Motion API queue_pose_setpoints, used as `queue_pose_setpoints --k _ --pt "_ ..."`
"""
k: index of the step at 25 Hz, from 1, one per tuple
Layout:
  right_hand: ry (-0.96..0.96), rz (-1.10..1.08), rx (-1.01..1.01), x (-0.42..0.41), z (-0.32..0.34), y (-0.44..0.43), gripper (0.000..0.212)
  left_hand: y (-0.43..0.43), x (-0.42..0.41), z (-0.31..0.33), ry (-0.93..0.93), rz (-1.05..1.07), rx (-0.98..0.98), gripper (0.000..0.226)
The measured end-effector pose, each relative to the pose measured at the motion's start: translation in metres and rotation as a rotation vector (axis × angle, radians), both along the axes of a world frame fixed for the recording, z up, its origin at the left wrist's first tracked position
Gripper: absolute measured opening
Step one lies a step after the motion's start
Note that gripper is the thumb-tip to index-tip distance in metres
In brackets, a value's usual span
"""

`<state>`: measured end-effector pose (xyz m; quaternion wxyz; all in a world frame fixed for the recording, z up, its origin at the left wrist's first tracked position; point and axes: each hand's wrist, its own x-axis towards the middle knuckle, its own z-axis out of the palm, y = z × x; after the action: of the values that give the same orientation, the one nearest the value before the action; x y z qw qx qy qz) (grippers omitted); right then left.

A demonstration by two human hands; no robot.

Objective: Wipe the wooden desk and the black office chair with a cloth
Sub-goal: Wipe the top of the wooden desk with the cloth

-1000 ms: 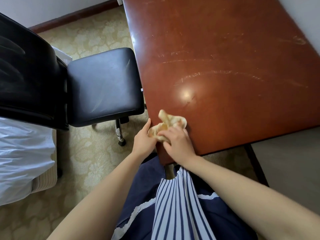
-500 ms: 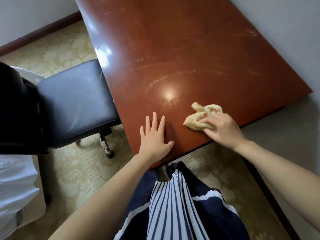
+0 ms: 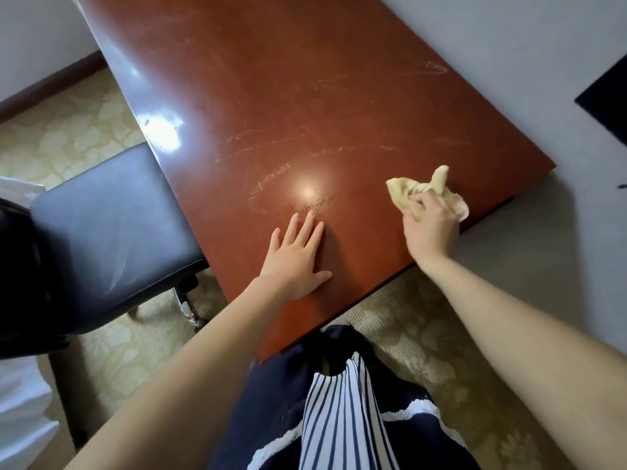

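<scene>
The reddish-brown wooden desk [image 3: 288, 96] fills the middle of the view, its glossy top marked with faint scratches and streaks. My right hand [image 3: 431, 228] grips a crumpled beige cloth [image 3: 403, 191] and holds it down on the desk near the right-hand near corner. My left hand [image 3: 295, 256] lies flat on the desk top with fingers spread, close to the near edge. The black office chair [image 3: 105, 225] stands left of the desk, its padded seat tucked against the desk's left edge.
Patterned beige carpet [image 3: 84, 130] covers the floor. A white bed edge [image 3: 20, 401] lies at the lower left. A grey wall [image 3: 509, 45] runs along the desk's right side, with a dark object [image 3: 607, 103] at the far right.
My right hand has slid the cloth along the near edge from the left corner to the right corner. My left hand let go of the cloth and now lies flat on the desk.
</scene>
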<state>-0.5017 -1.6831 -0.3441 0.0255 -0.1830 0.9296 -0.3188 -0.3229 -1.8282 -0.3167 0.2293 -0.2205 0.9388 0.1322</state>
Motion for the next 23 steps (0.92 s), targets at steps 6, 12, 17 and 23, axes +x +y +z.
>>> queue_pose_setpoints --k 6,12,17,23 --pt "0.067 0.426 0.02 0.074 0.004 0.012 0.02 -0.017 -0.022 0.003 -0.024 -0.186 0.001 0.12" --pt "0.072 0.547 0.004 0.097 0.009 0.033 0.021 -0.027 -0.062 0.008 -0.078 -0.391 0.028 0.128" --pt "0.178 0.448 0.057 0.069 0.003 0.044 0.023 -0.018 -0.09 0.005 -0.099 -0.44 0.01 0.129" --pt "0.172 0.167 0.161 -0.047 0.004 0.068 0.023 0.001 -0.126 0.001 -0.084 -0.355 -0.089 0.124"
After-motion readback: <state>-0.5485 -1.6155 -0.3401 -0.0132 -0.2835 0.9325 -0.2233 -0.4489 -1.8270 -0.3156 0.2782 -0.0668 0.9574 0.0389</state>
